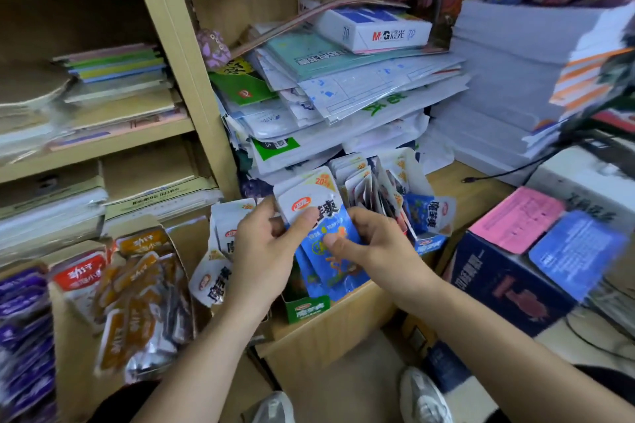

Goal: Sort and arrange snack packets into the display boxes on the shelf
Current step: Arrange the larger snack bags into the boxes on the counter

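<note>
A stack of blue-and-white snack packets (318,206) is held upright between both hands over a green-fronted display box (307,310). My left hand (266,247) grips the stack's left edge, thumb across the front. My right hand (374,244) grips the right edge, thumb on the blue lower part. Behind stands a blue display box (429,244) with several packets (364,178) upright in it. More white packets (214,278) lie loose to the left.
Orange-brown packets (137,295) fill a cardboard box at left, purple packets (20,330) beyond them. Stationery and paper stacks (336,86) pile up behind. A dark blue carton (508,285) with pink and blue cards sits at right. My shoes (424,395) are below.
</note>
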`<state>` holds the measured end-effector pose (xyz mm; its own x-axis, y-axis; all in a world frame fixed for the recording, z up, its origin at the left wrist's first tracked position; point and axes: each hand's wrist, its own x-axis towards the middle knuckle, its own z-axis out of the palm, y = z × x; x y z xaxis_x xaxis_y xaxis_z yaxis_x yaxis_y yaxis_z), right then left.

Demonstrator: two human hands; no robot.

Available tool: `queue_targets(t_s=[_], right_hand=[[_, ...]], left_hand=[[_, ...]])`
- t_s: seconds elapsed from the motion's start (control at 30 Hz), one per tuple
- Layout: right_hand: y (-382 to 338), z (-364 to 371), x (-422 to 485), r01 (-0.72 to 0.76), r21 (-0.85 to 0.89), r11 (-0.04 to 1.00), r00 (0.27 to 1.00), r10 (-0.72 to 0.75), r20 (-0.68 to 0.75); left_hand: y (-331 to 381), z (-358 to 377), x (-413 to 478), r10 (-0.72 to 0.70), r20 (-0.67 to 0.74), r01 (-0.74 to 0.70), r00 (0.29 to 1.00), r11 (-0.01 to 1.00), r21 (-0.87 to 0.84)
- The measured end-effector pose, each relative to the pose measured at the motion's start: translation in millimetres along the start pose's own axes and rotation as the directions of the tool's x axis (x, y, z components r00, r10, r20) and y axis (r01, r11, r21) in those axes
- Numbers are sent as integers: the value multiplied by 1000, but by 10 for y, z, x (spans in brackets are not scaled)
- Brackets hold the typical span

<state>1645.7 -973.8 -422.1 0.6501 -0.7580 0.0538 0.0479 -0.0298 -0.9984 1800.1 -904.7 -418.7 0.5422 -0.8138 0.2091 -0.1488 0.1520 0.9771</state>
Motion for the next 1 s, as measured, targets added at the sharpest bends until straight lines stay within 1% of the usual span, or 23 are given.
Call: queue_targets(t_s=[0.07,0.13,0.2,0.23,0.3,0.33,0.37,0.4,0.43,0.5,0.53,0.57,0.6,0.63,0.7,0.73,0.77,0.8,0.83,0.87,0.9,0.93,1.0], right_hand=[[-20,-157,-36,-17,-16,1000,1000,17,-7],[-52,-374,-76,-44,26,999,999,45,-12],[-85,-616,-112,-71,44,996,996,74,-48],[-98,-757,-124,-65,40,997,992,69,-101],[-142,-1038,-144,-6,16,1000,961,10,-276],[-160,-1182,-143,37,-7,999,926,-37,-376],[-174,-1313,-141,84,-45,995,880,-95,-464],[-164,-1435,-120,114,-97,989,829,-149,-540],[-139,-1544,-90,123,-160,979,779,-195,-596],[-55,-1704,19,65,-351,934,686,-298,-664],[4,-1761,92,10,-448,894,652,-346,-675],[37,-1782,159,-32,-492,870,637,-361,-680],[63,-1786,229,-75,-515,854,637,-356,-684],[92,-1772,299,-135,-543,829,663,-331,-671],[143,-1696,402,-217,-625,750,782,-250,-571],[158,-1658,428,-228,-636,738,825,-200,-528],[155,-1622,429,-226,-634,740,848,-171,-502],[168,-1613,430,-212,-626,750,848,-177,-499],[155,-1594,414,-178,-621,763,833,-218,-508],[134,-1555,390,-134,-642,754,819,-280,-500],[101,-1485,350,-69,-666,743,823,-334,-459],[85,-1402,316,0,-692,721,842,-374,-389],[115,-1219,260,97,-740,666,914,-354,-199]], left_hand=[[16,103,17,14,48,-17,999,998,65],[27,243,57,13,93,-23,996,994,107],[44,421,109,68,145,-91,987,982,164],[35,510,139,108,185,-144,977,970,196],[19,675,194,156,267,-224,951,942,248],[-2,740,234,179,293,-272,939,910,314],[-41,790,288,210,315,-332,925,852,405],[-58,835,339,226,353,-389,908,770,506],[-83,865,396,212,403,-430,890,685,589],[-122,899,480,115,476,-454,872,554,698],[-135,896,506,66,488,-447,870,522,726],[-143,880,521,47,487,-439,872,514,737],[-152,852,527,50,479,-430,877,525,734],[-161,817,525,58,470,-422,881,544,725],[-167,747,512,68,455,-403,888,593,697],[-170,709,507,68,446,-388,892,622,680],[-178,667,504,65,439,-374,896,644,668],[-192,625,505,60,436,-364,898,656,661],[-211,585,511,60,434,-362,899,660,659],[-237,549,518,66,434,-367,899,655,660],[-255,525,518,74,433,-374,898,645,667],[-268,509,516,78,430,-379,899,631,677],[-249,502,507,90,415,-381,906,602,702]])
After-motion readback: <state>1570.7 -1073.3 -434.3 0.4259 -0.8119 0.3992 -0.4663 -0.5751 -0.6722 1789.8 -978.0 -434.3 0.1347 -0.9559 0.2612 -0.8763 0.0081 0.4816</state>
